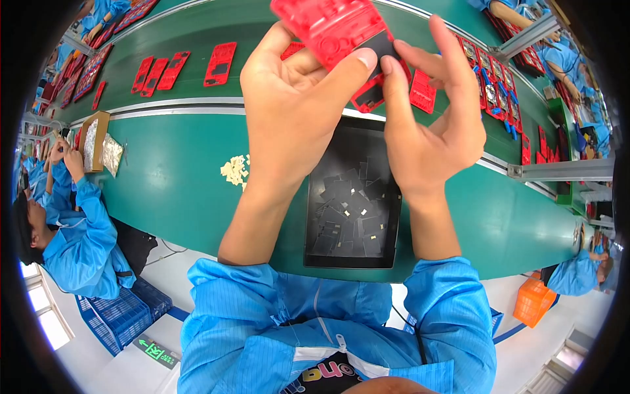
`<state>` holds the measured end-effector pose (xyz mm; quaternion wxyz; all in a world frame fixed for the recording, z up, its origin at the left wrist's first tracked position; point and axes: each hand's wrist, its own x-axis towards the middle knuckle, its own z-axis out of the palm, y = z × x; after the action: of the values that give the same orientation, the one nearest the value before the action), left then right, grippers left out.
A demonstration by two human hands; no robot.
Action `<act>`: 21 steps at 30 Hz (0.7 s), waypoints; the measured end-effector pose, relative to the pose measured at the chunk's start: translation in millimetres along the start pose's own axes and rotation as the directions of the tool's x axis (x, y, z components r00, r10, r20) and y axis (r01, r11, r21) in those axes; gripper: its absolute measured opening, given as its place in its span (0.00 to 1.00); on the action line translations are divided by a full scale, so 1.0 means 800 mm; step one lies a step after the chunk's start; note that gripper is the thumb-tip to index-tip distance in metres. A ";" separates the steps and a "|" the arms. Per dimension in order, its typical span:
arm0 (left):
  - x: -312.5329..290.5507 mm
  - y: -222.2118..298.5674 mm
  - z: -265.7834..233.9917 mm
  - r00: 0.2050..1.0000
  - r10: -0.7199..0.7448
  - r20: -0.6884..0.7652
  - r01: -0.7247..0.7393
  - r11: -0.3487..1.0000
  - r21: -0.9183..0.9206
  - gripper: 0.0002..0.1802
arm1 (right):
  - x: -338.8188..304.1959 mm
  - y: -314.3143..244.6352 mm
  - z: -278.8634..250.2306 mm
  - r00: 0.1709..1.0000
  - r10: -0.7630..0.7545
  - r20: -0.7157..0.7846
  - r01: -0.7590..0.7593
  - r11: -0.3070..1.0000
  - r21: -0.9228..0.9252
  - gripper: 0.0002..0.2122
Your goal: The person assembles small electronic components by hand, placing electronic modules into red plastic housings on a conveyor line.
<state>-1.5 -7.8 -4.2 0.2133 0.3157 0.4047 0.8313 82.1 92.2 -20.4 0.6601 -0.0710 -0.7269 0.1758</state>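
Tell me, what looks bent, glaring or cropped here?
In the fisheye head view, the near edge of the long green table curves; in that view, lower-left white window panes look washed out; same view, the glossy red plastic case in the left hand shows highlights and runs off the top.

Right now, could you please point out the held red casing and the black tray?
Held red casing (336, 29), head view: its upper body.
Black tray (348, 262), head view: its near wall.

From here I count 1 left hand, 1 right hand, 1 raised red casing, 1 black tray, 1 cardboard box, 1 orange crate; left along the belt, 4 smaller red pieces plus 1 narrow red strip.
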 end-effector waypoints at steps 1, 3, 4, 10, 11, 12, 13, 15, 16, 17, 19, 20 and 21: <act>0.000 -0.001 0.000 1.000 0.004 -0.019 -0.004 1.000 0.026 0.19 | -0.002 0.007 0.003 0.991 -0.117 -0.061 0.114 0.992 -0.055 0.18; 0.002 -0.003 -0.001 0.999 0.021 -0.025 -0.020 0.999 0.045 0.18 | -0.008 0.003 -0.004 0.975 -0.218 0.034 0.221 0.963 -0.155 0.22; 0.002 -0.004 -0.003 0.999 0.036 -0.034 -0.033 0.997 0.070 0.17 | -0.010 -0.002 -0.011 0.955 -0.265 0.130 0.289 0.931 -0.224 0.24; 0.005 -0.004 -0.004 0.999 0.051 -0.017 -0.050 0.998 0.043 0.16 | -0.007 -0.002 -0.012 0.997 -0.018 0.078 0.014 0.999 0.041 0.19; 0.005 -0.004 -0.005 0.999 0.049 -0.017 -0.048 0.998 0.044 0.16 | -0.003 -0.007 -0.010 0.945 0.317 0.075 -0.326 0.908 0.264 0.15; 0.005 -0.003 -0.004 0.996 0.085 0.004 -0.085 0.995 0.044 0.16 | 0.003 -0.004 -0.012 0.895 0.422 0.143 -0.445 0.828 0.342 0.10; 0.005 -0.002 -0.002 0.992 0.123 0.026 -0.124 0.991 0.041 0.16 | 0.006 -0.001 -0.019 0.842 0.466 0.273 -0.540 0.732 0.415 0.09; 0.002 -0.004 0.001 0.990 0.132 0.044 -0.134 0.990 0.037 0.16 | 0.006 0.000 -0.030 0.706 0.504 0.497 -0.708 0.492 0.507 0.04; 0.001 -0.007 0.002 0.989 0.137 0.065 -0.139 0.990 0.030 0.15 | 0.005 -0.001 -0.030 0.706 0.507 0.494 -0.708 0.494 0.505 0.04; 0.000 -0.008 0.003 0.989 0.134 0.067 -0.136 0.990 0.029 0.15 | 0.004 -0.002 -0.030 0.730 0.486 0.480 -0.683 0.502 0.530 0.04; -0.003 -0.007 0.005 0.988 0.134 0.074 -0.136 0.990 0.023 0.15 | 0.003 -0.001 -0.030 0.753 0.467 0.464 -0.658 0.510 0.554 0.04; -0.004 -0.006 0.007 0.988 0.132 0.075 -0.134 0.991 0.023 0.15 | 0.001 0.001 -0.029 0.812 0.407 0.418 -0.582 0.616 0.532 0.04; -0.005 -0.006 0.009 0.990 0.123 0.069 -0.123 0.992 0.004 0.15 | 0.000 0.002 -0.029 0.864 0.337 0.374 -0.494 0.710 0.501 0.04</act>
<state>6.7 -3.8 -6.1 0.1741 0.3691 0.3804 0.8299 104.7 97.8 -19.4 0.4929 -0.0059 -0.6806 0.5420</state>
